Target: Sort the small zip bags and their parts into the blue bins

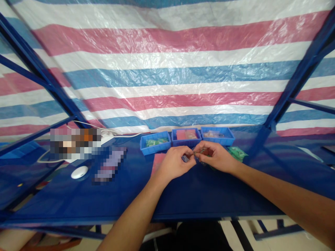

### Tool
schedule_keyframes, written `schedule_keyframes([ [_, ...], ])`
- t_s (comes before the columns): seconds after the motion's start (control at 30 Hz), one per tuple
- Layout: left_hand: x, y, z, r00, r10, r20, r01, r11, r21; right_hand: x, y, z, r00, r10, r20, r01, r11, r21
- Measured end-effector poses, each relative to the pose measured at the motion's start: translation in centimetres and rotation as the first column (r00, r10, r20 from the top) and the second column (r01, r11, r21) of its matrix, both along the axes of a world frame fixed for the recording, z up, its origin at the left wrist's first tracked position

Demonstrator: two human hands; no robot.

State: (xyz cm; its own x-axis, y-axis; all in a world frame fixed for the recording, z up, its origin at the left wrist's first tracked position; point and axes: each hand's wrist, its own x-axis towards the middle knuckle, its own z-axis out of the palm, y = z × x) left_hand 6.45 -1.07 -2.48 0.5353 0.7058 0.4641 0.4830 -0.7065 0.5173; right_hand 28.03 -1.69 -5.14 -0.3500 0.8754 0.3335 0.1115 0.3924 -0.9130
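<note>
My left hand point(176, 161) and my right hand point(215, 156) meet above the blue table, fingertips almost touching. Both are closed in a pinch on what looks like a small clear plastic bag point(186, 159), mostly covered by the fingers; its contents cannot be made out. A flat pink packet point(157, 163) lies on the table beside my left wrist. Just beyond my right wrist is a green packet point(237, 153). Behind the hands stand three blue bins: the left bin point(149, 150) with green packets, the middle bin point(186, 142) with pink and tan ones, the right bin point(219, 141) with clear packets.
On the left of the table point(199, 198) lie a white round device point(79, 172), a blurred-out purple item point(111, 164) and white cables point(128, 136). Blue metal posts point(295, 73) rise at both sides before a striped plastic sheet point(172, 76).
</note>
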Motion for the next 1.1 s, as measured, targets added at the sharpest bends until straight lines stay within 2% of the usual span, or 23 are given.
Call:
schedule_keyframes([
  [0.27, 0.2, -0.04, 0.02, 1.0, 0.015, -0.011, -0.015, 1.0, 0.007, -0.09, -0.3, 0.52, 1.0, 0.0, 0.028, -0.001, 1.0, 0.028],
  [0.53, 0.21, -0.18, 0.26, 0.998, -0.055, -0.02, 0.055, 0.998, -0.008, -0.05, -0.34, 0.42, 0.997, 0.066, -0.043, -0.068, 0.997, -0.048],
  [0.9, 0.57, -0.2, -0.03, 0.998, -0.032, -0.063, 0.034, 0.999, 0.035, -0.61, -0.21, 0.02, 0.996, 0.051, -0.07, -0.056, 0.996, -0.074],
  [1.1, 0.12, -0.11, 0.55, 0.999, -0.04, -0.022, 0.04, 0.999, -0.02, -0.27, 0.03, 0.13, 0.996, 0.031, -0.086, -0.038, 0.996, -0.08],
])
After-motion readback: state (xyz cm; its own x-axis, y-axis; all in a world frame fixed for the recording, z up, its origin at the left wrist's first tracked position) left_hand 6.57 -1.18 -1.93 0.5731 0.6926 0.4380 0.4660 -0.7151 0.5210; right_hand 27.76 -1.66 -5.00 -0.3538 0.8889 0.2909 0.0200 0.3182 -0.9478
